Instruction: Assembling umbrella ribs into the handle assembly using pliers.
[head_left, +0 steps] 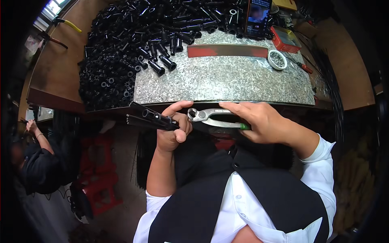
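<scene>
Pincers [202,115] are grasped in our right hand [259,120] by the near edge of the table [227,81], their nose just beside the black parts [156,118] our left hand [169,137] clasps, seemingly for steadiness and close control.

We find a broad glare on the bench [239,83] near the middle of its front edge, fading toward the side edges. Beyond the far left corner, the window [52,9] is washed out. Small highlights speckle the black parts [129,36], whose shadows hide detail. Below the front edge, the floor [127,156] is dim. We see the pliers [201,115] crisply, the co-worker [43,164] softly; fisheye distortion bows the bench's edges, and blackness fills our view's corners.
</scene>
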Tool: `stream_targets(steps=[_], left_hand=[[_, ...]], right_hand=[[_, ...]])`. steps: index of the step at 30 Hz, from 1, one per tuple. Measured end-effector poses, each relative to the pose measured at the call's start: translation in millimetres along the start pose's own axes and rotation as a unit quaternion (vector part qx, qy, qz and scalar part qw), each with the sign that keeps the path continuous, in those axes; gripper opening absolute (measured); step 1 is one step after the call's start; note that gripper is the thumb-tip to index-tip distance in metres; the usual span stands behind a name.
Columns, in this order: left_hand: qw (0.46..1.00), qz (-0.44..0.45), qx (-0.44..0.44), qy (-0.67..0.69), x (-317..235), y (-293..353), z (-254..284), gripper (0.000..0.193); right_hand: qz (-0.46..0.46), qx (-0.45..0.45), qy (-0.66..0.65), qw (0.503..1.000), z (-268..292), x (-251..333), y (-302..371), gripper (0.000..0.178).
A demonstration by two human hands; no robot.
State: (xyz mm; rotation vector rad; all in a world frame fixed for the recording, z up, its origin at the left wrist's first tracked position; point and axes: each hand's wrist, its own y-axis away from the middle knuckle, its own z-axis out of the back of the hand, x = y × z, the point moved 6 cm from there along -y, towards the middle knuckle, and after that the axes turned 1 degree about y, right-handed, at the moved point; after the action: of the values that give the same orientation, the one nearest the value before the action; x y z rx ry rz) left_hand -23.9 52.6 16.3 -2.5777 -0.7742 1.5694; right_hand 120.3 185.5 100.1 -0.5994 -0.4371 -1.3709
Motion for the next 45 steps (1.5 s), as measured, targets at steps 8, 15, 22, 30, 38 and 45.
stream_targets(steps=[8, 15, 22, 30, 38, 45], left_hand=[[0.997, 0.073, -0.015, -0.038, 9.6, -7.0, -9.6, 0.085], [0.995, 0.064, -0.06, -0.056, 5.1, -11.9, -24.1, 0.09], [0.991, 0.072, -0.077, -0.089, 6.1, -11.4, -25.6, 0.092], [0.995, 0.066, -0.061, -0.039, 15.1, -12.8, -25.5, 0.077], [0.99, 0.032, -0.06, -0.12, 12.1, -12.4, -29.7, 0.07], [0.978, -0.014, -0.083, -0.189, 5.3, -14.4, -30.8, 0.066]], right_hand=[[-0.018, -0.047, 0.271, 0.961, 0.7, 20.3, 2.1, 0.065], [0.007, -0.088, 0.329, 0.94, 1.9, 16.7, 5.0, 0.064], [0.001, -0.091, 0.335, 0.938, 5.8, 15.0, 6.4, 0.066], [-0.005, -0.092, 0.338, 0.937, 8.6, 12.5, 10.2, 0.067], [-0.028, -0.052, 0.315, 0.947, 8.7, 17.1, 14.4, 0.068], [-0.037, -0.033, 0.402, 0.914, 6.1, 24.5, 12.9, 0.07]])
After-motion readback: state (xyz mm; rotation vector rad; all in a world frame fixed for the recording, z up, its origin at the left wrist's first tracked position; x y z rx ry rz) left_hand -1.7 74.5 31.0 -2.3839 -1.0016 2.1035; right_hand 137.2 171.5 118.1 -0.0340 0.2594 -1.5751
